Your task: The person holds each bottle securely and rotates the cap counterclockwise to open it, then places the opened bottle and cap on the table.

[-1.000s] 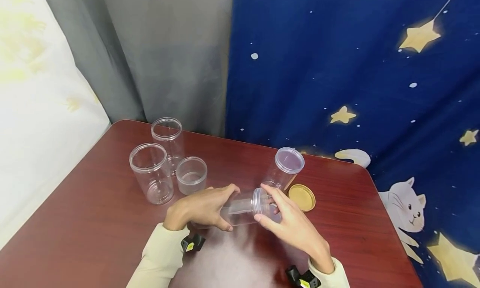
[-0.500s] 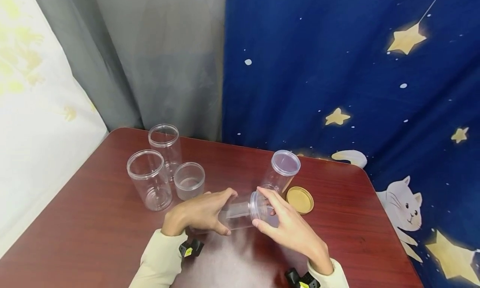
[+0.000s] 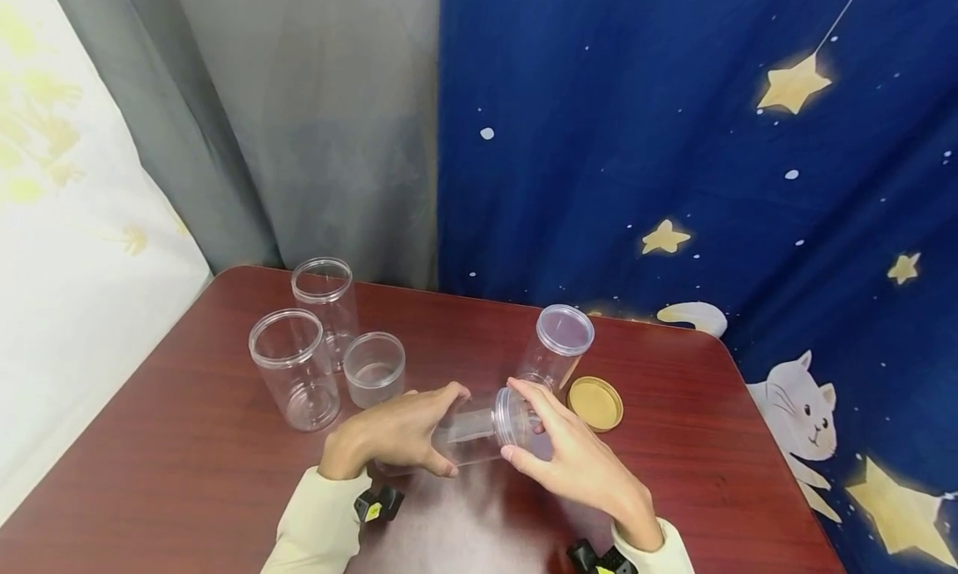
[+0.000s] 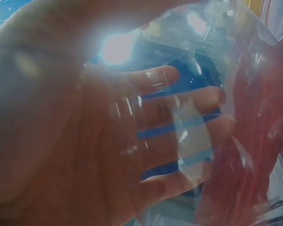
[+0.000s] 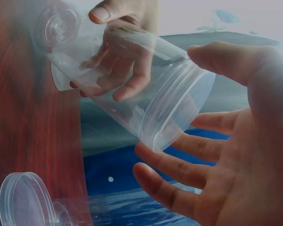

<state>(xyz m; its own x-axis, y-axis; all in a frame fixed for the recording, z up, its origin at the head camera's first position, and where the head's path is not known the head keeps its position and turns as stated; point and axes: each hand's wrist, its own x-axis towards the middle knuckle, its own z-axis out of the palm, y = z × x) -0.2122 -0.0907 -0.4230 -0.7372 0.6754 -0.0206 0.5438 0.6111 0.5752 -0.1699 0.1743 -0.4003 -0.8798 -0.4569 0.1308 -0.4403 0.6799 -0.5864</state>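
Note:
A clear plastic jar (image 3: 467,431) is held on its side between both hands, its closed end toward the right in the head view. My left hand (image 3: 404,428) grips the jar's body, thumb on the near side; in the left wrist view its fingers (image 4: 193,101) show through the clear wall. My right hand (image 3: 572,449) holds the clear lid (image 3: 511,418) at the jar's end. The right wrist view has the right thumb (image 5: 217,56) at the upper edge of this lid (image 5: 179,106) and fingertips at its lower edge.
Two tall open jars (image 3: 293,383) (image 3: 323,295) and a short clear tub (image 3: 374,366) stand at the left of the dark red table (image 3: 696,449). Behind the right hand are a lidded jar (image 3: 557,341) and a gold lid (image 3: 595,403). Curtains (image 3: 359,141) hang behind.
The head view has shifted slightly, so the table and jars sit lower and further left. Both hands keep their hold on the jar and lid with little visible movement.

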